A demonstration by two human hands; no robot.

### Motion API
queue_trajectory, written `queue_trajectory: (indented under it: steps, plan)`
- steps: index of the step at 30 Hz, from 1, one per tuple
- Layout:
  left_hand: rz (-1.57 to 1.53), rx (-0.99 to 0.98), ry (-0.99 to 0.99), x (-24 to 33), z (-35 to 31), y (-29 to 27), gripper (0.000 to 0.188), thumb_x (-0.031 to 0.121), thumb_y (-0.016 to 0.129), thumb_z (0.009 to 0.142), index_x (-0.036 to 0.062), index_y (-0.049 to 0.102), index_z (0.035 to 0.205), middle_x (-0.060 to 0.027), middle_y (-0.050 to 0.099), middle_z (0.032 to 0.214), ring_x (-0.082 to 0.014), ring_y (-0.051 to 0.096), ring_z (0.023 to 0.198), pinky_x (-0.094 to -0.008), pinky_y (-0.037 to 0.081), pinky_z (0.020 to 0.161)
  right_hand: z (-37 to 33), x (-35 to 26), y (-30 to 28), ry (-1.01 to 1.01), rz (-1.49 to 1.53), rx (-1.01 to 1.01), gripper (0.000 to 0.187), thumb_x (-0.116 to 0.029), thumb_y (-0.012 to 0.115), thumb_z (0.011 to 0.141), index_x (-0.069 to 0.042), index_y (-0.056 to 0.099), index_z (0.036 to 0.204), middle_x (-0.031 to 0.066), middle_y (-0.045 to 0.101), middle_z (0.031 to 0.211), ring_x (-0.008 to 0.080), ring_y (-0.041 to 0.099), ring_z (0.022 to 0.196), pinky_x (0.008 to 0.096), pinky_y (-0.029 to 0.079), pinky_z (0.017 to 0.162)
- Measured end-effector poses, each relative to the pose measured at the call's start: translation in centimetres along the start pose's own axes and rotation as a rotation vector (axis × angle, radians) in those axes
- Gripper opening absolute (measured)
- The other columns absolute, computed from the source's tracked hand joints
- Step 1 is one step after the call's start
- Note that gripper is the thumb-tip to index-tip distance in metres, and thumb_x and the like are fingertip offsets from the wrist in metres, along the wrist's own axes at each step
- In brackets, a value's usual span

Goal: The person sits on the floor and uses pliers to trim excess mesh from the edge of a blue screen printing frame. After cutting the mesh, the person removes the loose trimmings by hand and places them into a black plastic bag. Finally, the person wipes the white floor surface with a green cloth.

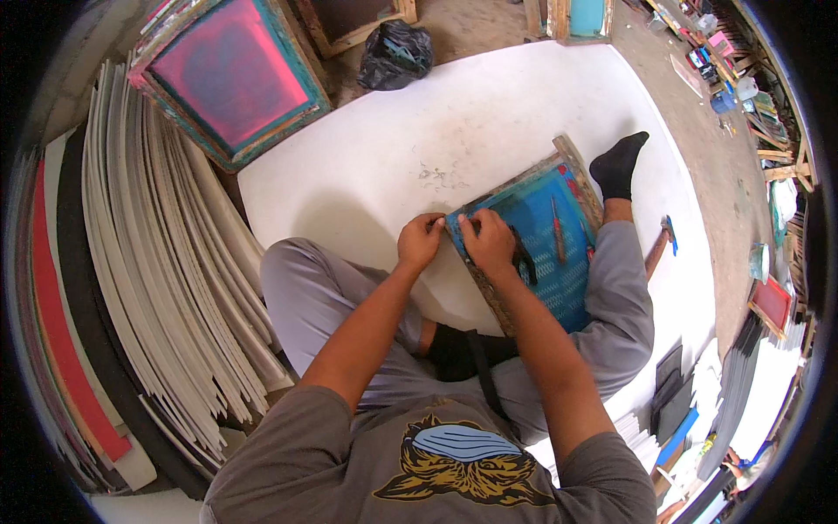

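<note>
A wooden screen-printing frame with blue mesh lies tilted on the white board, between my legs. My left hand is closed in a pinch at the frame's left corner; what the fingertips hold is too small to tell. Just beside it, my right hand rests over the same corner, thumb and fingers bent together at the frame's edge. Anything between them is hidden. On the mesh lie a thin red-and-grey tool and, partly behind my right hand, a black-handled tool.
A hammer-like tool with a blue head lies right of my leg on the white board. A pink-meshed frame leans at the far left, near a black plastic bag. Stacked sheets stand at the left.
</note>
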State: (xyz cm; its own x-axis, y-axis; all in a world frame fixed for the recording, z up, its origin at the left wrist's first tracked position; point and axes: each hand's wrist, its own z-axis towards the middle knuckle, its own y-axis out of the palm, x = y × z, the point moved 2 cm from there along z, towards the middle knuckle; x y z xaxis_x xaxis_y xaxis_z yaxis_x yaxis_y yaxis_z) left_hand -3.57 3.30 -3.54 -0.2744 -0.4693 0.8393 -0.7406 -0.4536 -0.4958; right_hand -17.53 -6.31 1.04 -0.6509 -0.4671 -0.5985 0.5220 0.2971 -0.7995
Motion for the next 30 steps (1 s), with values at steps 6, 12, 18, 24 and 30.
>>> queue_trajectory:
  steps: [6, 12, 18, 24, 30]
  plan:
    - [-0.006, -0.003, -0.01, 0.2, -0.1, -0.2, 0.027, 0.032, 0.065, 0.097, 0.0132, 0.076, 0.113, -0.0137, 0.075, 0.099, -0.0297, 0.072, 0.09, -0.0396, 0.055, 0.082, 0.7, -4.3, 0.7, 0.5, -0.213, -0.249, 0.055, -0.055, 0.054, 0.097, -0.002, 0.069, 0.097, 0.023, 0.072, 0.099, 0.0443, 0.07, 0.092, 0.0523, 0.056, 0.079]
    - [-0.049, 0.017, -0.02, -0.4, 0.0, 0.1, 0.029, 0.034, 0.063, 0.098, 0.0119, 0.075, 0.112, -0.0136, 0.075, 0.099, -0.0303, 0.072, 0.091, -0.0392, 0.054, 0.081, 0.5, -3.9, 3.3, 0.5, -0.168, -0.162, 0.042, -0.039, 0.048, 0.103, 0.0, 0.064, 0.105, 0.0252, 0.072, 0.099, 0.0453, 0.07, 0.092, 0.0548, 0.055, 0.08]
    - [0.011, 0.045, 0.052, 1.2, -0.5, 0.3, 0.028, 0.033, 0.062, 0.098, 0.0099, 0.073, 0.109, -0.0134, 0.074, 0.097, -0.0317, 0.071, 0.09, -0.0405, 0.054, 0.079, -0.1, -0.6, 3.9, 0.292, -0.085, -0.095, 0.032, -0.03, 0.049, 0.103, 0.0, 0.061, 0.097, 0.0271, 0.07, 0.09, 0.0477, 0.067, 0.086, 0.0572, 0.053, 0.076]
    - [0.042, 0.074, 0.046, 1.3, -0.6, 0.6, 0.024, 0.03, 0.063, 0.097, 0.0094, 0.072, 0.107, -0.0134, 0.074, 0.096, -0.0316, 0.071, 0.091, -0.0414, 0.053, 0.078, -1.0, 3.4, 1.4, 0.104, 0.016, -0.028, 0.03, -0.028, 0.055, 0.1, -0.001, 0.059, 0.087, 0.0274, 0.066, 0.082, 0.0491, 0.064, 0.081, 0.0573, 0.049, 0.071]
    - [0.034, 0.064, 0.042, 1.2, -0.6, 0.4, 0.026, 0.032, 0.063, 0.098, 0.0088, 0.071, 0.106, -0.0133, 0.073, 0.095, -0.0315, 0.07, 0.089, -0.0419, 0.053, 0.077, 0.1, 1.1, -1.1, 0.254, -0.107, -0.153, 0.036, -0.036, 0.058, 0.098, -0.002, 0.063, 0.087, 0.0246, 0.07, 0.089, 0.0476, 0.067, 0.085, 0.0556, 0.052, 0.074]
